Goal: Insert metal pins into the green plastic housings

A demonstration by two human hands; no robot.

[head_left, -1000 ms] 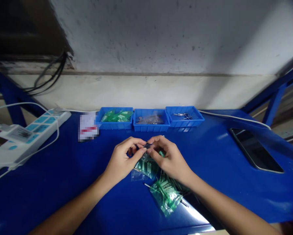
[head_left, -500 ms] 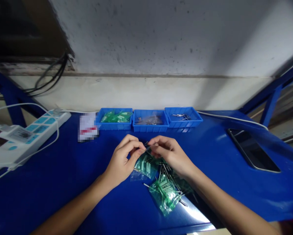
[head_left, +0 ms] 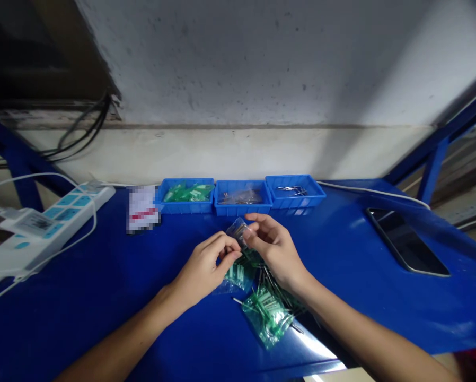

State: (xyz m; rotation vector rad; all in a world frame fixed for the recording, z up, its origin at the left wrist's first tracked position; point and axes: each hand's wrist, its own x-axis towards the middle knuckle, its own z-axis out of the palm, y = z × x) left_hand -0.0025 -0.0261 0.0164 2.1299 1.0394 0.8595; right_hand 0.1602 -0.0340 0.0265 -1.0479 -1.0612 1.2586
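Observation:
A small clear plastic bag (head_left: 238,228) with thin metal pieces in it is held by my right hand (head_left: 278,249), its thumb and fingers closed over the bag's right side. My left hand (head_left: 210,262) is closed in a pinch at the lower edge of this bag; what lies between its fingertips is hidden. Below the hands lie green-tinted plastic bags, one (head_left: 267,318) in front and another (head_left: 236,275) behind it. Loose metal rods (head_left: 272,284) spread beside them, partly under my right wrist.
Three blue bins stand along the wall: one with green packets (head_left: 186,210), one with clear bags (head_left: 244,210), one with bent metal pieces (head_left: 297,202). A power strip (head_left: 51,228) with cables lies left, a phone (head_left: 407,241) right. A blurred card (head_left: 143,204) sits near the bins.
The clear bag has come into view, upright between the hands. My left hand has dropped slightly and moved right; my right hand's fingers have shifted onto the bag. The view has shifted slightly.

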